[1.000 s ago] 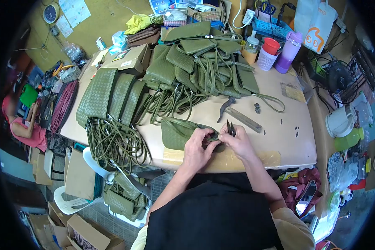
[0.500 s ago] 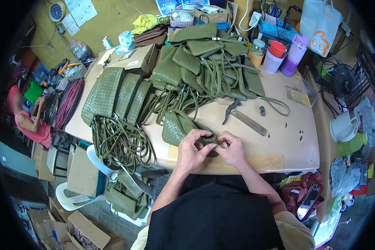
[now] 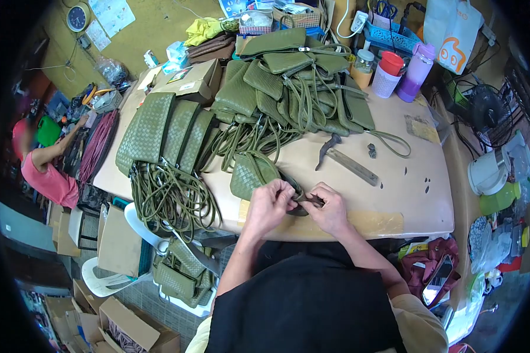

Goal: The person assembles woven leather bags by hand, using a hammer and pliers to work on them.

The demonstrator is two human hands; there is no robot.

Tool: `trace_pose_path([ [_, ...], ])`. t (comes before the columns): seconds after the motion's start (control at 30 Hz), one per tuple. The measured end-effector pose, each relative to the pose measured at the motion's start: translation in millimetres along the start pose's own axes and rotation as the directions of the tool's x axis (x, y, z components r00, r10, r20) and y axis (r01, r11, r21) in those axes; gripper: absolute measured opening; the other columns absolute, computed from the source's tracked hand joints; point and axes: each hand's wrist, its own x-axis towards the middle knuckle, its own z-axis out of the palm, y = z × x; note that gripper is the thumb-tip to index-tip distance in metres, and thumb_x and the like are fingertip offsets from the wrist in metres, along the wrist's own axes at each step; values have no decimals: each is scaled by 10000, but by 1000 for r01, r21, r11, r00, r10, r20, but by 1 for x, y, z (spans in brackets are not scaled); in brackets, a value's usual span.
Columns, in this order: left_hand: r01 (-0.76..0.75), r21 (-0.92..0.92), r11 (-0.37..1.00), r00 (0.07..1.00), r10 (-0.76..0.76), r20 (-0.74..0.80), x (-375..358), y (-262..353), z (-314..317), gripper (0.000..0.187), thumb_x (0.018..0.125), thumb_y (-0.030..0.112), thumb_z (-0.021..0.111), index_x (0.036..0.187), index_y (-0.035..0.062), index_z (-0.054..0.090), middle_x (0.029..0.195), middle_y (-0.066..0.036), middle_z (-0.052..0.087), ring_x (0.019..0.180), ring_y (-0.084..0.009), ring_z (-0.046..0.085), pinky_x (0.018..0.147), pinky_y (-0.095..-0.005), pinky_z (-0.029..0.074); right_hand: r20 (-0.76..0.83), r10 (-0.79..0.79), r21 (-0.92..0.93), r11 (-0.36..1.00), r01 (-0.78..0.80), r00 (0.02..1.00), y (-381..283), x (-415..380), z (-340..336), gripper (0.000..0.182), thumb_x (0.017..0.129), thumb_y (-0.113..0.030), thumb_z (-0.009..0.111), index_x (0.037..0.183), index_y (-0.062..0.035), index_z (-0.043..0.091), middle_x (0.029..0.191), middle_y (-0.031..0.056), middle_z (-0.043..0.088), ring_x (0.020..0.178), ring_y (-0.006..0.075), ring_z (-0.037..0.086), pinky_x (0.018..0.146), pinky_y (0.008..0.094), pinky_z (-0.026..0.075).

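Observation:
A green woven bag (image 3: 253, 175) lies at the table's front edge, its right end raised between my hands. My left hand (image 3: 269, 206) has its fingers pinched together over that end; what they hold is too small to make out. My right hand (image 3: 327, 209) grips the bag's dark edge between thumb and fingers. Just beyond my hands are a hammer (image 3: 327, 150) and a flat bar (image 3: 353, 167). Strapped green bags (image 3: 288, 88) are heaped behind, and more woven bags (image 3: 147, 129) lie overlapped at the left.
Small dark pieces (image 3: 371, 150) lie right of the hammer. A red-topped cup (image 3: 387, 75) and a purple bottle (image 3: 416, 72) stand at the back right. More bags (image 3: 179, 273) rest on a chair below the table. A person in pink (image 3: 50, 179) is at the far left.
My left hand has lifted slightly from the bag's end, its fingers now bunched together. My right hand has shifted slightly. The person at the far left has stretched an arm outward.

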Motion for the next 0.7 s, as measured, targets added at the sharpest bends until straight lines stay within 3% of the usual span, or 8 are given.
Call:
trace_pose_path([
  [0.03,83,-249,965,996,-76,36,2,-4,-1,148,857,96,664,853,-50,643,746,-119,686,671,-156,675,596,-303,527,-1,0,0,1000,0,1000,-1,0,-1,144,701,-21,726,796,6,621,797,107,601,664,242,607,606,321,477],
  [0.07,81,-248,965,997,-75,37,2,-4,-1,148,857,96,664,853,-50,643,746,-119,686,671,-156,675,596,-303,527,6,14,-4,1000,-14,1000,-3,1,-1,140,706,-25,722,797,6,621,795,108,598,666,242,607,608,322,477],
  [0.2,-106,125,986,993,112,-37,-8,3,8,172,818,100,723,915,-37,683,766,-83,694,626,-112,641,599,-260,526,-17,0,-15,1000,0,1000,0,1,1,128,715,-33,712,796,6,620,796,108,597,675,247,610,614,325,481],
  [0.27,-301,386,872,918,374,-129,-10,1,17,138,799,91,725,883,-15,699,773,-120,696,592,-152,646,564,-275,508,-31,-27,-18,1000,26,999,3,1,3,123,716,-31,707,794,6,620,797,108,597,679,252,611,618,329,484],
  [0.43,-259,415,872,940,325,-98,-6,15,12,103,832,80,672,829,-23,683,758,-152,686,564,-175,644,543,-289,498,-28,-36,-22,999,36,999,0,-1,0,129,717,-36,713,804,3,625,798,110,598,696,268,618,630,342,491],
  [0.53,-88,318,944,996,90,8,1,2,5,112,868,74,632,867,-36,651,767,-124,680,596,-145,641,571,-278,510,-5,-28,-46,999,27,1000,1,0,-1,150,716,-50,730,816,1,630,799,110,600,700,268,621,635,338,491],
  [0.6,50,-141,989,997,-40,70,7,-12,2,113,901,67,592,923,-42,613,770,-76,651,653,-117,638,606,-266,522,34,18,-50,999,-16,999,0,1,-3,177,731,-56,736,877,-1,652,804,116,602,706,266,621,649,338,493],
  [0.7,6,-190,982,993,17,116,2,-13,1,198,877,35,629,1042,-40,551,926,-64,623,744,-90,607,686,-245,517,-23,48,206,978,-42,999,-1,3,-2,200,761,-38,716,955,-14,673,825,120,608,721,263,619,669,337,498],
])
